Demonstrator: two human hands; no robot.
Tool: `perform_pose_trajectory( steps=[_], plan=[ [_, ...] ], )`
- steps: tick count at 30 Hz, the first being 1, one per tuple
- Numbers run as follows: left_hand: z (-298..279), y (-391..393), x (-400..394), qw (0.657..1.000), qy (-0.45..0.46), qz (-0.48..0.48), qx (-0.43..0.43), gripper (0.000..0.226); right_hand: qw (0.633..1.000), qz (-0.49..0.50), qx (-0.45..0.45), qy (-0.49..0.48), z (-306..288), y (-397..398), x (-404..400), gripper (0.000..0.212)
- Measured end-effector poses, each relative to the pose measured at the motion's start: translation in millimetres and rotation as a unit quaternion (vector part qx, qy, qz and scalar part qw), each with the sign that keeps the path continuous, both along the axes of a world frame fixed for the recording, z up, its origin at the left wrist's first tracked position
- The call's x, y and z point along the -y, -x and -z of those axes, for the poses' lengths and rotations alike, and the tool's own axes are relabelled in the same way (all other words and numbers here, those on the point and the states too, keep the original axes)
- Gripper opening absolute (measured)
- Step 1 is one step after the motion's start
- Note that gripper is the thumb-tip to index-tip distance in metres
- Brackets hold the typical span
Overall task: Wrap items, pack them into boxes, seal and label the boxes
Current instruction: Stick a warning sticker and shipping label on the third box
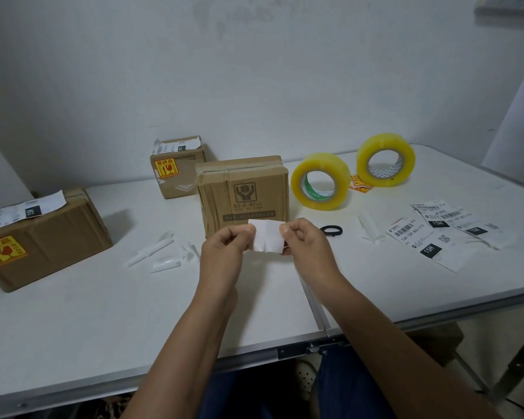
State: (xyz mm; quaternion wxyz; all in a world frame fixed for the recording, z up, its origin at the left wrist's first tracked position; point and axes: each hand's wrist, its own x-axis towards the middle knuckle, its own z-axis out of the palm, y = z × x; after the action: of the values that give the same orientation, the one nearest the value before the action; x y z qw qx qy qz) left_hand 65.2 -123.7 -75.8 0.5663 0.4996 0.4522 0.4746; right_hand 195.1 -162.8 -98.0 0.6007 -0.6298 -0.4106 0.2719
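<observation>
Both grips pinch my white label (pixel 266 235), left hand (pixel 224 249) and right hand (pixel 307 246) on opposite edges.
It hangs above the desk (pixel 103 313); the sealed box (pixel 244 192) stands at twelve o'clock, just behind.

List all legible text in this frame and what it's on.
"15H": black block on the nearest loose shipping label, right of the table.
"15H-159-A03-210": same label, roughly; digits are small.
"15H": black block on the label atop the left box.
Middle box: printed hands-and-box symbol; the Chinese lines under it are too blurred.
Yellow fragile stickers on the left and back boxes: red Chinese characters, too blurred.
White paper pinched by both hands: blank this side.
</observation>
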Motion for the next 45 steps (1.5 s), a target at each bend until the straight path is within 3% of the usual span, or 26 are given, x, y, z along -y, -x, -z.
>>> perform_pose_trajectory(
  steps=[45],
  plan=[
    [-7,7,-4,0.993,0.051,-0.058,0.092,0.012,0.997,0.042,-0.072,-0.003,-3,11,-3,0.016]
  ],
)
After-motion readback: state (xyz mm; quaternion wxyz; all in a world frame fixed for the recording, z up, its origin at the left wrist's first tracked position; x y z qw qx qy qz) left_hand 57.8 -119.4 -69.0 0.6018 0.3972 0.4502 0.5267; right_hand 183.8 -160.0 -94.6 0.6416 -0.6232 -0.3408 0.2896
